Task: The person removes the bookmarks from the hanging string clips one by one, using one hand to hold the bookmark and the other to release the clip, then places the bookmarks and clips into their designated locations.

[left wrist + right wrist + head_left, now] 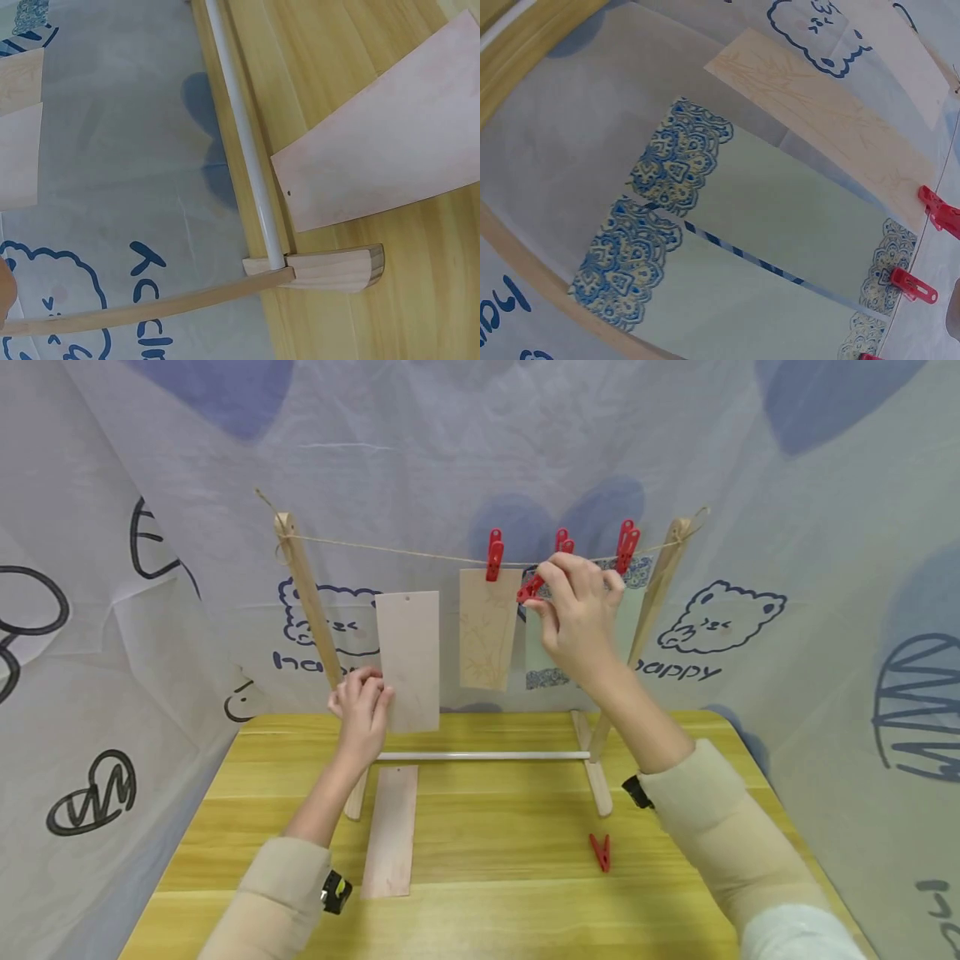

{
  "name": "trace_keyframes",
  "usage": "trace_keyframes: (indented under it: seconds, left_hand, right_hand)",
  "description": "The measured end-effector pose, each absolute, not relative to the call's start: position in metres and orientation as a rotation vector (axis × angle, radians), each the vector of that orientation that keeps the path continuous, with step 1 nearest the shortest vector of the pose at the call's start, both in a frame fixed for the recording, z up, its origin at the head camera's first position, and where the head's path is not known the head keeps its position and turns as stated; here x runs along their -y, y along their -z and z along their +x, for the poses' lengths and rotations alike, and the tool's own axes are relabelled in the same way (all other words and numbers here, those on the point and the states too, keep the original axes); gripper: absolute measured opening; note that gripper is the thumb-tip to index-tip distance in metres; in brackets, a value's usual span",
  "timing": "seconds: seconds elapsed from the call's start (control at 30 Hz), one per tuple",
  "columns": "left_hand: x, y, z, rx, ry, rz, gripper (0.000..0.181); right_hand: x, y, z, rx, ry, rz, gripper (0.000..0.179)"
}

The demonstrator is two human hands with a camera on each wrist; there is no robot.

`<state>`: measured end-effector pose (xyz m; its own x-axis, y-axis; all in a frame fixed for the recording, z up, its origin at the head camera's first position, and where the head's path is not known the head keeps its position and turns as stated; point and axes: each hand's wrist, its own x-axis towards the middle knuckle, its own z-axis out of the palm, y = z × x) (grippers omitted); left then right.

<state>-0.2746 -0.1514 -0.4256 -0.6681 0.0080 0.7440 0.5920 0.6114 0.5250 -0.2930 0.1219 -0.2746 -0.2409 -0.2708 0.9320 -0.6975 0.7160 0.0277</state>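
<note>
My left hand (362, 706) holds a plain pale pink card (408, 660) upright by its left edge. The card has a small hole at the top, which sits below the string (375, 545). My right hand (583, 606) pinches a red clothespin (530, 587) between thumb and fingers, close to the string. Beside it hangs a tan card with a bamboo print (487, 631), clipped by a red clothespin (495, 556). Behind the right hand hang two pale green cards with blue lace patterns (780, 202), each under a red clothespin (913, 285). The right hand partly hides them in the head view.
The string runs between two wooden posts (311, 602) joined low down by a white rod (483, 756). On the wooden table (510, 860) lie another pink card (390, 831) and one red clothespin (601, 852). A printed cloth (420, 460) hangs behind.
</note>
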Motion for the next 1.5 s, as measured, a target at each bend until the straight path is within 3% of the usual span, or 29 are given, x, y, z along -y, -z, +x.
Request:
trace_keyframes:
  seconds: [0.13, 1.5]
  left_hand:
    - [0.151, 0.429, -0.271, 2.121, 1.040, -0.466, 0.044]
    - [0.147, 0.470, -0.241, 2.199, 1.050, -0.415, 0.030]
  right_hand:
    - [-0.129, 0.282, -0.290, 1.853, -0.450, 0.758, 0.027]
    - [-0.174, 0.354, -0.264, 2.098, -0.302, 0.691, 0.036]
